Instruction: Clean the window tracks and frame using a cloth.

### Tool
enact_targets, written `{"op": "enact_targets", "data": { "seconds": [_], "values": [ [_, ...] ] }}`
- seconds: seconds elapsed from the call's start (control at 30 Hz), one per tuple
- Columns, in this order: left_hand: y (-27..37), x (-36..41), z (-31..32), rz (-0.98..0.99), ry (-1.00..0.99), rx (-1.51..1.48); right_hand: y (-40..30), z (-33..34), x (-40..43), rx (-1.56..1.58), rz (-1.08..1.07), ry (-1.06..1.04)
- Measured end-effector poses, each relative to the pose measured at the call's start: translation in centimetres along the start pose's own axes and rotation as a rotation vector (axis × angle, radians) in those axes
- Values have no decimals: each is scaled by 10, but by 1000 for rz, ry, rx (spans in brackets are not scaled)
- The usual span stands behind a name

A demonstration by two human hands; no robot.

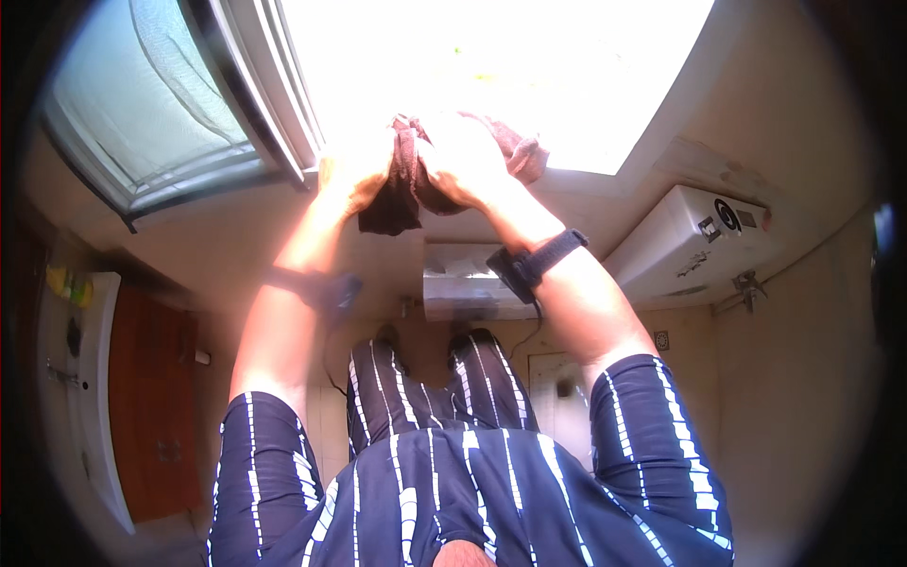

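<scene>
Both my arms reach forward to a bright window opening [553,92]. A dark reddish-brown cloth [400,191] is bunched between my hands, its lower end hanging down. My left hand [358,173] grips the left part of the cloth. My right hand [460,166] holds it from the right, thumb against the folds; more of the cloth sticks out beyond this hand. Strong light washes out much of both hands, so the fingers are partly hidden. A dark strap sits on each forearm, with a thin cable hanging from it.
An open window sash [163,92] with a screen stands at the upper left. A white tank-like appliance [687,241] is at the right, near a wall valve [749,287]. A white washbasin [103,397] over an orange-brown cabinet [152,404] is at the left.
</scene>
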State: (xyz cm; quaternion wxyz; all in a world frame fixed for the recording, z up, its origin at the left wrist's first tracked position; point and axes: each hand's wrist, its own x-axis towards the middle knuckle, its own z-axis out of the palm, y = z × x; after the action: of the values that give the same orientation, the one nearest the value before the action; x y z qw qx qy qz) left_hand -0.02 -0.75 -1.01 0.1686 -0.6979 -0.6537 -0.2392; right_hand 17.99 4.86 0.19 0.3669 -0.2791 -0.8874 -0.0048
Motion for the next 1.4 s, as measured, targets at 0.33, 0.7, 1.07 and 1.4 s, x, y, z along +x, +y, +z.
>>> {"op": "enact_targets", "data": {
  "seconds": [0.33,0.7,1.07,1.4],
  "values": [
    [-2,1,-2,80,63,16,103,-67,-56,-307,14,-80],
    [63,45,-8,-1,176,-133,106,-53,-55,-418,50,-110],
    [60,34,33,125,123,-211,104,-58,-56,-516,-25,-116],
    [-14,9,-28,-55,-214,-160,84,-58,-51,-497,-96,-111]
  ]
}}
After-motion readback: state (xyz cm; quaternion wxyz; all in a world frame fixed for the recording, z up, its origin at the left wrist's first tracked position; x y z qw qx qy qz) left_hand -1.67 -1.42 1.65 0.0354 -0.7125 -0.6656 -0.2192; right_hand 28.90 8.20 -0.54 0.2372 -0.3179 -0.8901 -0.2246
